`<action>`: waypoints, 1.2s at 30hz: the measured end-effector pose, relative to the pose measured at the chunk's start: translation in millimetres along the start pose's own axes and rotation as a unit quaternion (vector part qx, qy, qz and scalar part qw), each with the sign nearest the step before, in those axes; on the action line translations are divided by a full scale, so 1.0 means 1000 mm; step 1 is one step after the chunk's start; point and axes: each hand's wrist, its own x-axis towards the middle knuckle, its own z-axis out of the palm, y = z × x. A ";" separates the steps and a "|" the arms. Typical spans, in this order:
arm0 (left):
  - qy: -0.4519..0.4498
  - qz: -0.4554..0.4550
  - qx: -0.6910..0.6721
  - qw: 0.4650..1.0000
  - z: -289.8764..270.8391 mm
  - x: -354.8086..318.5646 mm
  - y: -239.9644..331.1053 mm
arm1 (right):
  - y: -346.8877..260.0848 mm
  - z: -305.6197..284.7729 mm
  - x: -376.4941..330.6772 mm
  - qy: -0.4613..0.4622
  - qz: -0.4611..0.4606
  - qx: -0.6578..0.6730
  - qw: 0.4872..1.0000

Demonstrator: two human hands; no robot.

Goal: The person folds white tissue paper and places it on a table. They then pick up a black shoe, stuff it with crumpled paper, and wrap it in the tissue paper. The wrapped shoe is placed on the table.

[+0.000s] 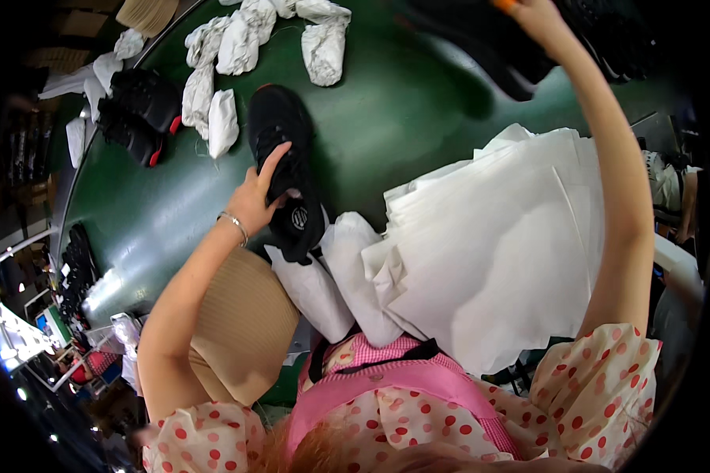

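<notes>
A black lace-up shoe (280,114) lies on the green table, its toe pointing away from me. My left hand (254,197) grips it at the side of its opening, with one finger stretched along the laces. At the far right, my right hand (538,24) is closed on a second black shoe (481,47), which is blurred and partly cut off by the picture's edge. Something orange shows by the right fingers. Two white paper rolls (311,296) lie near my body, just behind the first shoe's heel. A stack of white paper sheets (489,236) spreads between my arms.
Twisted wads of white paper (240,43) lie on the far left of the green table (154,225). Beside them sits a pair of black shoes with red accents (146,106). Tan corrugated sheets (240,331) rest under my left forearm. More black shoes (607,39) stand at the far right.
</notes>
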 end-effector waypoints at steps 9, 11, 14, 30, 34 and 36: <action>-0.004 -0.011 -0.110 0.994 -0.032 -0.001 -0.009 | -0.062 0.175 -0.092 -0.183 -0.022 -0.080 0.980; 0.019 -0.038 -0.136 0.990 -0.031 -0.010 -0.024 | -0.065 0.183 -0.092 -0.140 0.002 -0.067 0.988; 0.026 -0.048 -0.072 0.996 -0.031 -0.011 -0.043 | -0.084 0.197 -0.101 -0.086 0.001 -0.015 0.996; -0.035 -0.066 0.126 0.989 -0.016 -0.021 -0.067 | -0.162 0.191 -0.131 -0.448 0.056 0.051 0.891; -0.044 -0.088 0.106 0.990 -0.008 -0.020 -0.067 | -0.129 0.211 -0.042 -0.201 -0.022 0.092 0.975; -0.034 -0.056 0.109 0.992 -0.008 -0.013 -0.070 | -0.114 0.213 -0.007 -0.104 -0.045 0.055 0.992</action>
